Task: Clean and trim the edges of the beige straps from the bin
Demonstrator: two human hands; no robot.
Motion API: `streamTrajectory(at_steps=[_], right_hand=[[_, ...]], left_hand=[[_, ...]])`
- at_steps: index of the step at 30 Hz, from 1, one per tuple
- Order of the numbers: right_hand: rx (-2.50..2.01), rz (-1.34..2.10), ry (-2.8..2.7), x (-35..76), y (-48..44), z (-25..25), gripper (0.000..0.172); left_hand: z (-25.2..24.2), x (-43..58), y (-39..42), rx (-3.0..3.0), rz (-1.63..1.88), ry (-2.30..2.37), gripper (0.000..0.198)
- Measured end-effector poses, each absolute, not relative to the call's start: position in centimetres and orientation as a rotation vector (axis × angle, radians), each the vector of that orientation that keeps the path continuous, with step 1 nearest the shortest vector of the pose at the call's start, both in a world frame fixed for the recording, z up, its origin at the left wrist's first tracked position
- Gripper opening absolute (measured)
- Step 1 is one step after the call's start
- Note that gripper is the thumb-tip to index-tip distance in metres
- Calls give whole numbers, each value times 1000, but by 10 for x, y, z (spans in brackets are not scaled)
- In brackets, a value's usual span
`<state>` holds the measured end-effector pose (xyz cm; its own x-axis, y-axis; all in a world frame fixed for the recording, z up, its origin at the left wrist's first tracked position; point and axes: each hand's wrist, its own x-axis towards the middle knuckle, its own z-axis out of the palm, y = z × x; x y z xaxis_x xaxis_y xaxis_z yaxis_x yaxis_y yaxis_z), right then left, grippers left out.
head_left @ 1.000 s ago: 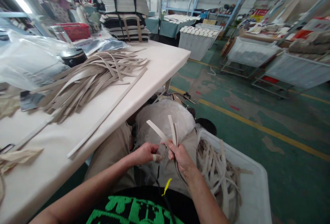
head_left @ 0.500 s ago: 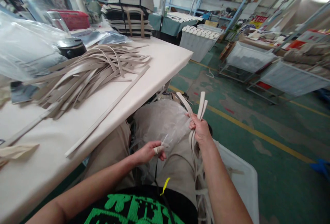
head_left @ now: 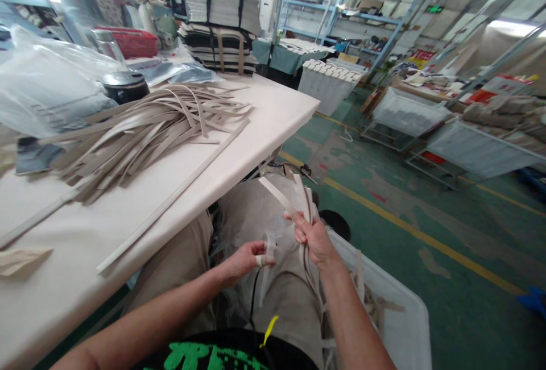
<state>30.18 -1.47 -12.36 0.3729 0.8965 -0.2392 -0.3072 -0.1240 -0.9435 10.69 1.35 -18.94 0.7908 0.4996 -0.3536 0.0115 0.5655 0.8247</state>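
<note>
Over my lap, below the table edge, my right hand [head_left: 314, 237] is closed in a firm grip around a bundle of flat beige strips [head_left: 294, 192]. Their upper ends fan out toward twelve o'clock from the fist, and their lower lengths trail down past my wrist toward six o'clock. My left hand [head_left: 244, 260], one finger wrapped in pale tape [head_left: 258, 260], lies at eight o'clock from the right hand, near it but apart. Its fingertips are pinched shut on a crumpled clear plastic sheet [head_left: 260, 211] spread across my knees. A white rectangular plastic bin [head_left: 405, 330] stands on the floor at five o'clock from the right hand, with more beige strips lying inside. The white worktable [head_left: 277, 105] runs from nine to eleven o'clock and carries a loose heap of long beige strips [head_left: 140, 125]. One single long strip [head_left: 170, 199] lies apart along its near edge.
</note>
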Motion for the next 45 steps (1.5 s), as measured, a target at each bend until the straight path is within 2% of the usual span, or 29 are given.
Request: streamTrajectory(at_steps=[5, 10, 18, 24, 36, 45], right_hand=[[-1304, 1115, -568, 310, -10, -126, 37], [-1314, 1101, -529, 321, -6, -122, 39], [-1291, 1056, -495, 334, -13, -115, 36], [-1299, 1171, -569, 310, -20, -109, 34], [-1264, 1020, -499, 342, -22, -105, 32], [-1282, 1006, -516, 357, -27, -94, 30]], left_hand=[[-185, 109, 16, 884, 390, 773, 41], [-188, 108, 17, 689, 454, 804, 50], [-180, 104, 18, 1002, 426, 724, 43], [-182, 109, 15, 910, 385, 662, 51], [-189, 110, 27, 541, 555, 781, 53], [-193, 109, 17, 1034, 359, 691, 40]])
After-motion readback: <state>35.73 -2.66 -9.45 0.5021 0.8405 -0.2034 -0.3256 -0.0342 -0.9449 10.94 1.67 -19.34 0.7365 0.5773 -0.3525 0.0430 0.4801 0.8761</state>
